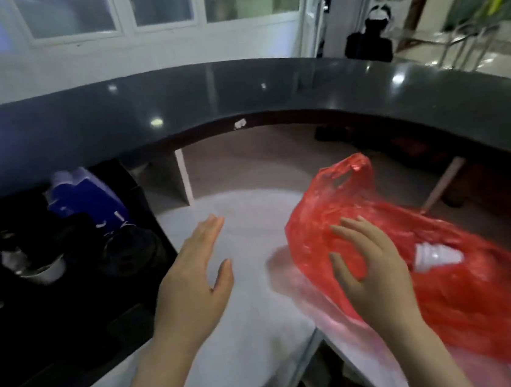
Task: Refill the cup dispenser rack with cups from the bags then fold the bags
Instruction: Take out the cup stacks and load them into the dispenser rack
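Reaching out over the pale desk (257, 336), both hands are bare and hold nothing. The left hand (194, 283) hovers above the middle of the desk, palm turned inward, fingers straight and together, thumb spread. The right hand (371, 269) is spread with its fingers loosely apart, just in front of the red bag (431, 268); blur makes it hard to tell whether the fingertips touch the plastic.

That bag lies crumpled along the right edge of the desk, its handle loop (353, 169) sticking up toward the far side. Something white and ribbed (436, 257), perhaps a cup, shows at the bag, just right of the right hand; whether it is inside or on top of the plastic cannot be told. A paler pink sheet of plastic (292, 272) lies under the bag's near side.

Left of the desk is a dark recess holding a blue container (85, 196) and some dark, unclear objects. Beyond the desk's far edge rises a curved black counter (237, 96), glossy with light spots. Farther back are white-framed windows (162, 3) and, at the far right, a blurred figure in black (369, 43).
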Available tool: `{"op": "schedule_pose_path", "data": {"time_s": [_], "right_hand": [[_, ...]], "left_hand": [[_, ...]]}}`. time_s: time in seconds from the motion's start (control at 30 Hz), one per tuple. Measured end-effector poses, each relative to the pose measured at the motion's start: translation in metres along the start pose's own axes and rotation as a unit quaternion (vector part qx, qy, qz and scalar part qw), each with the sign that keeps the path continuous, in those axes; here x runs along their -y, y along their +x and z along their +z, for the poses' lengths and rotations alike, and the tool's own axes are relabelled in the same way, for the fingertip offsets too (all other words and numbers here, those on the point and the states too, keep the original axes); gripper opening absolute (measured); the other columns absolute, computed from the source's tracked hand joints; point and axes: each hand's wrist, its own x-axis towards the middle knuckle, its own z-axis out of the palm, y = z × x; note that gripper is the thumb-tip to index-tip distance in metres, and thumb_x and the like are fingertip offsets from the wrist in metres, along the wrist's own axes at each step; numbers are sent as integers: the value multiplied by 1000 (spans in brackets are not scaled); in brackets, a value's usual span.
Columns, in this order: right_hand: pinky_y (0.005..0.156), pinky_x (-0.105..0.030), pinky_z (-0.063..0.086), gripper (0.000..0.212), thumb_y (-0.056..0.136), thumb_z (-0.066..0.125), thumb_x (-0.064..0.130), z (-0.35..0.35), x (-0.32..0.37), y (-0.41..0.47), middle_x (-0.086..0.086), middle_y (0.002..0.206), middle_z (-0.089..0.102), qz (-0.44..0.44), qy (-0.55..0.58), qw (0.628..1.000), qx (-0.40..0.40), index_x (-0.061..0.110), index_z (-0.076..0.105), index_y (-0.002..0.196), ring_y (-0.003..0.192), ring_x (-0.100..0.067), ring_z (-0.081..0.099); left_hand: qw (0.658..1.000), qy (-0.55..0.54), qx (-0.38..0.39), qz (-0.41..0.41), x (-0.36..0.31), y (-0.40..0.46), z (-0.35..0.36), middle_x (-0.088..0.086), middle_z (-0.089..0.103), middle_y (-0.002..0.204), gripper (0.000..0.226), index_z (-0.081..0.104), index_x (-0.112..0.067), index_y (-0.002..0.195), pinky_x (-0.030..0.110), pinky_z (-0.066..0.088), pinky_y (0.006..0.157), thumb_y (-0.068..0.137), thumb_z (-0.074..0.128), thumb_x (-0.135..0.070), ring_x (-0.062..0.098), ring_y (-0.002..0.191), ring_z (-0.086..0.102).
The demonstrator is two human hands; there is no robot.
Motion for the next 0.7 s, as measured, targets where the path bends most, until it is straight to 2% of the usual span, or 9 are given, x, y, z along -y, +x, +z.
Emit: {"op": "schedule_pose_path", "data": {"time_s": [0.07, 0.17, 0.23, 0.27, 0.33, 0.43, 0.53, 0.63, 0.7], "right_hand": [[105, -30, 32, 30, 83, 67, 18, -24, -31, -7, -2, 121, 63, 33, -45, 997, -58, 14, 69, 113, 120, -20, 51], [96, -33, 37, 27, 80, 69, 14, -50, -74, -13, -6, 110, 66, 93, -85, 985, -117, 13, 71, 106, 106, -23, 54], [95, -42, 40, 30, 75, 76, 5, -60, -101, -14, -12, 110, 66, 150, -123, 973, -128, 11, 73, 104, 105, -33, 55], [98, -45, 39, 33, 74, 78, 8, -63, -115, -15, -17, 116, 63, 192, -145, 963, -124, 10, 72, 107, 110, -38, 53], [108, -48, 31, 52, 77, 78, 26, -68, -140, -17, -25, 134, 49, 307, -160, 933, -97, 9, 62, 123, 125, -42, 40], [113, -49, 26, 82, 77, 73, 44, -71, -166, -19, -26, 146, 33, 436, -88, 894, -52, 10, 37, 142, 136, -40, 29], [107, -47, 35, 86, 79, 73, 40, -68, -184, -17, -20, 144, 41, 437, -38, 899, -6, 11, 29, 147, 131, -37, 40], [102, -43, 40, 74, 81, 70, 35, -61, -191, -12, -9, 138, 52, 412, -31, 911, 20, 20, 35, 145, 124, -32, 51], [102, -36, 41, 62, 83, 68, 25, -53, -191, -9, -2, 132, 58, 384, -1, 923, 2, 23, 44, 139, 119, -25, 55]], "left_hand": [[999, -8, 24, 20, -15, 12, 22, -18, 34, 141, 56, 38, -28, 139, 7, 17, 108, 87, 57, -21, -8, 130, 27], [999, -7, 37, 28, -34, 24, 53, -18, 35, 141, 59, 40, -28, 140, 7, 17, 108, 88, 63, -14, -8, 131, 26], [998, -5, 44, 34, -46, 30, 71, -20, 36, 140, 56, 41, -30, 140, 18, 24, 108, 89, 62, -19, -7, 130, 29], [998, -7, 51, 42, -52, 32, 80, -20, 37, 140, 54, 42, -30, 140, 23, 26, 107, 89, 60, -23, -6, 129, 31], [996, -10, 69, 59, -64, 37, 98, -19, 41, 138, 52, 45, -31, 138, 24, 30, 107, 88, 57, -25, -6, 127, 35], [993, -28, 88, 72, -80, 44, 125, -19, 48, 134, 48, 54, -30, 131, 11, 30, 102, 83, 54, -25, -5, 124, 41], [987, -50, 124, 91, -93, 47, 155, -16, 53, 129, 38, 63, -24, 122, 7, 27, 103, 85, 60, -16, -3, 124, 43], [978, -49, 175, 101, -100, 47, 180, -17, 53, 127, 39, 65, -24, 119, 4, 22, 104, 84, 65, -6, -4, 122, 44], [974, -38, 204, 93, -100, 48, 193, -15, 54, 127, 40, 65, -23, 120, 2, 21, 103, 84, 65, -6, -2, 121, 46]]}}
